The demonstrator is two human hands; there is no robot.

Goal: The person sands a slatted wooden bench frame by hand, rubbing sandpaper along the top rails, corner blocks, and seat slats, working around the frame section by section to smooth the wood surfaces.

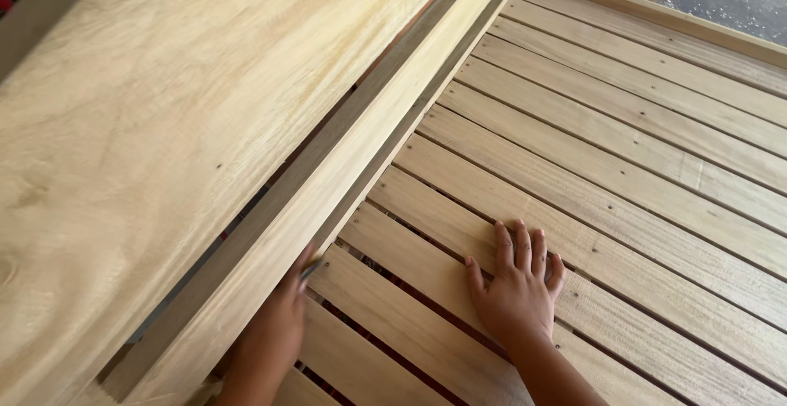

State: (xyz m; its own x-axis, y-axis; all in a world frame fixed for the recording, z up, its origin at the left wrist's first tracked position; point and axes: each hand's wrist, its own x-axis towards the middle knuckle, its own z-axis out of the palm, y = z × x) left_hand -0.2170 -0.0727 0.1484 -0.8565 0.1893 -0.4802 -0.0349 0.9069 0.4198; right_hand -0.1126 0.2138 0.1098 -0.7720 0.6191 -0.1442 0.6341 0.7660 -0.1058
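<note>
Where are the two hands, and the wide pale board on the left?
left hand (279,324), head view, back of the hand by the rail.
right hand (515,287), head view, back of the hand, flat on slats.
wide board (147,127), head view, its broad face.

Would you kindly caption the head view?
Right hand flat on wooden slats; left hand at the side rail, holding something small.

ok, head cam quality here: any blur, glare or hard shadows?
Head view: even daylight, no glare and no hard shadows. The large pale panel at upper left is soft and streaked, likely from motion or closeness. The left hand by the side rail is slightly blurred and partly tucked under it. The right hand, flat on the slats, is sharp.
</note>
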